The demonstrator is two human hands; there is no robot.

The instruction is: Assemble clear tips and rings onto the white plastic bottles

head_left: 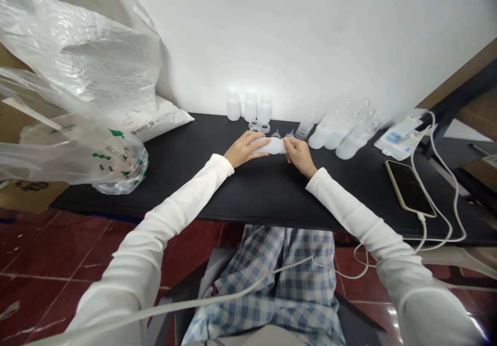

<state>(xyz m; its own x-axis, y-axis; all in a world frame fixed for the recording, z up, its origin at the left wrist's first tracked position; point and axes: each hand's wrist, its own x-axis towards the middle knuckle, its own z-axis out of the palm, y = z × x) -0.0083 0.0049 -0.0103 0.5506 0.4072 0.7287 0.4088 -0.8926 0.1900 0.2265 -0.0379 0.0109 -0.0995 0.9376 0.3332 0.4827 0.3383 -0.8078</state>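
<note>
A white plastic baby bottle (pixel 273 146) lies sideways between my hands, above the black table. My left hand (pixel 245 149) is wrapped round its body. At its neck end, my right hand (pixel 296 153) is closed with thumb and fingers on the rim; the fingers partly hide what is there. Just behind the bottle are clear nipples (pixel 276 133) and white collar rings (pixel 259 127). Several bottle bodies (pixel 250 107) stand upright by the wall. To the right stand clear caps (pixel 305 127), and bottles with clear tops (pixel 351 134) lie in a group.
The black table (pixel 256 196) runs along a white wall. Large plastic bags (pixel 89 61) fill the left side. At the right are a phone (pixel 410 188) with a white cable (pixel 446 164) and a white-and-blue packet (pixel 399 138). Another cable (pixel 233 294) crosses my lap.
</note>
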